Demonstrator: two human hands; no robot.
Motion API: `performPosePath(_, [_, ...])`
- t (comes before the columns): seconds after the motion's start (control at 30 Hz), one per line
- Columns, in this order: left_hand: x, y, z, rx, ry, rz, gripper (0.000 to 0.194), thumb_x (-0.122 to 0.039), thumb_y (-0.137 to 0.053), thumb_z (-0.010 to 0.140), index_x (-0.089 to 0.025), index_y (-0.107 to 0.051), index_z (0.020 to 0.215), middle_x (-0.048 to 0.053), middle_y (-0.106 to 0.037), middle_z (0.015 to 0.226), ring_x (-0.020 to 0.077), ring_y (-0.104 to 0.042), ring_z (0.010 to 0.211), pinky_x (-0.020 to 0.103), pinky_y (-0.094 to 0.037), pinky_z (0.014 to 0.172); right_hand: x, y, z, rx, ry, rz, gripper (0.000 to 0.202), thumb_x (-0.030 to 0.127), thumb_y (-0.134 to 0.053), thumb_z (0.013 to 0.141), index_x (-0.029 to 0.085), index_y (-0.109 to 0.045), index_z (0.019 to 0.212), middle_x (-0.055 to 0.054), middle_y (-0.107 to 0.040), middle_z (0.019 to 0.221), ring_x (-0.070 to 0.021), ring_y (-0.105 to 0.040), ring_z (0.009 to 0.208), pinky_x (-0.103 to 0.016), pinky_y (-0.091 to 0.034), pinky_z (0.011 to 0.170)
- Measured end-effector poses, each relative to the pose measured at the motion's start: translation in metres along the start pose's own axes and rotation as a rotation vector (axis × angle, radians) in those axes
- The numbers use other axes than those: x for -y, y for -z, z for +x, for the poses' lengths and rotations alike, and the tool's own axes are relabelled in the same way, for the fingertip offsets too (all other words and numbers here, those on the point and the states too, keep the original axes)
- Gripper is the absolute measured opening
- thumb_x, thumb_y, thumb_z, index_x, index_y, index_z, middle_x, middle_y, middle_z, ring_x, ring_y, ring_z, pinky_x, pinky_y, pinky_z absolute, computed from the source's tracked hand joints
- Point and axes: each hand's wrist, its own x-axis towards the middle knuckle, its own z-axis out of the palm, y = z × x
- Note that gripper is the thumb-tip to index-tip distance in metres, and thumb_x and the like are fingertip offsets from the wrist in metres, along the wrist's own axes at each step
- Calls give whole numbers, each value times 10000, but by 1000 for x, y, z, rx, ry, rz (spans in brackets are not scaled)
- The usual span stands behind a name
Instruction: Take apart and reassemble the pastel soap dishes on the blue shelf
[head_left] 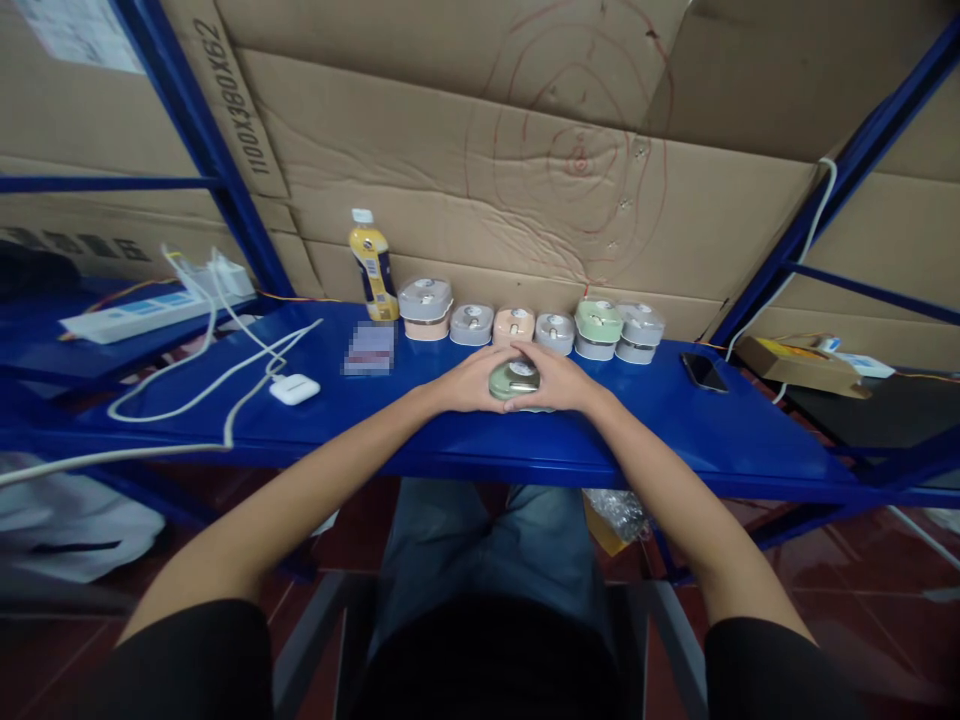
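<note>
Both of my hands are wrapped round a green container (516,378) with a clear lid, low over the blue table near its front edge. My left hand (472,382) curves round its left side, and my right hand (559,380) closes round its right side. The fingertips of the two hands meet at the far and near sides. Just behind them sits a peach container (515,322), between two small grey containers (472,322) (555,330). Stacked pairs stand farther out: grey on peach (426,300) at left, green (598,320) and grey (640,325) at right.
A yellow bottle (373,270) stands at the back left, behind a blurred packet (369,348). White cables and a white earphone case (295,389) lie on the left of the blue table (525,450). A phone (703,372) lies at right. Cardboard (420,150) forms the back wall.
</note>
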Motion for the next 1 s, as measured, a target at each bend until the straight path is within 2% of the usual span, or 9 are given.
performPosePath(0.1, [3,-6,-1,-29,58,-80,1119,-571,-971,697,-223,-475,1639,201,-654,1552,463,-659,1406,616,-536,1183,1,-2,-2,-28,-22,-1,1098,672,-932,745,216,-519,1655,-189,-675,1561,-437,-661,1414,-606,-548,1181])
performPosePath(0.23, [3,-8,-4,-60,122,-77,1245,-595,-978,682,-215,-377,1704,216,-637,1545,458,-649,1409,627,-529,1185,-12,8,-7,-134,-55,56,842,658,-870,814,245,-645,1512,-146,-735,1469,-388,-724,1280,-572,-579,1117])
performPosePath(0.3, [1,-6,-7,-32,119,-19,1110,-593,-936,748,-215,-463,1678,204,-629,1529,444,-644,1405,626,-513,1206,-25,18,-12,-199,-127,91,728,654,-812,867,233,-679,1446,-145,-764,1395,-373,-741,1212,-574,-587,1086])
performPosePath(0.37, [-3,-4,-10,20,91,50,811,-570,-858,849,-227,-649,1553,177,-631,1477,418,-644,1391,608,-498,1232,-39,29,-19,-244,-228,119,680,636,-776,895,226,-680,1430,-146,-772,1362,-366,-741,1186,-580,-587,1073])
performPosePath(0.47, [-8,-2,-12,66,63,107,509,-538,-751,958,-243,-812,1369,162,-613,1427,399,-599,1438,583,-478,1266,-56,44,-32,-251,-390,112,705,625,-818,853,216,-687,1413,-149,-775,1335,-366,-738,1175,-586,-580,1083])
performPosePath(0.6, [-5,0,-11,-2,57,107,484,-571,-698,999,-240,-841,1321,166,-598,1463,401,-566,1466,613,-449,1288,-64,55,-41,-204,-504,60,759,649,-860,803,186,-710,1385,-159,-789,1286,-371,-742,1177,-566,-586,1085])
performPosePath(0.77, [24,16,-14,-128,187,131,563,-663,-672,969,-190,-855,1212,168,-640,1360,388,-643,1329,617,-485,1245,-64,57,-41,-123,-527,26,820,622,-940,716,187,-734,1381,-177,-789,1329,-399,-751,1219,-576,-598,1096])
performPosePath(0.9, [43,27,-19,-90,328,169,621,-702,-677,913,-162,-846,1168,163,-651,1290,380,-671,1261,594,-504,1216,-67,57,-40,-56,-539,-24,888,579,-999,641,169,-744,1386,-198,-772,1399,-417,-742,1274,-590,-578,1144])
performPosePath(1.0, [39,28,-18,-78,319,160,630,-710,-664,914,-167,-828,1188,160,-659,1303,374,-680,1254,586,-513,1202,-68,55,-40,-88,-526,-1,864,608,-977,672,179,-752,1387,-193,-763,1431,-411,-734,1292,-594,-561,1166])
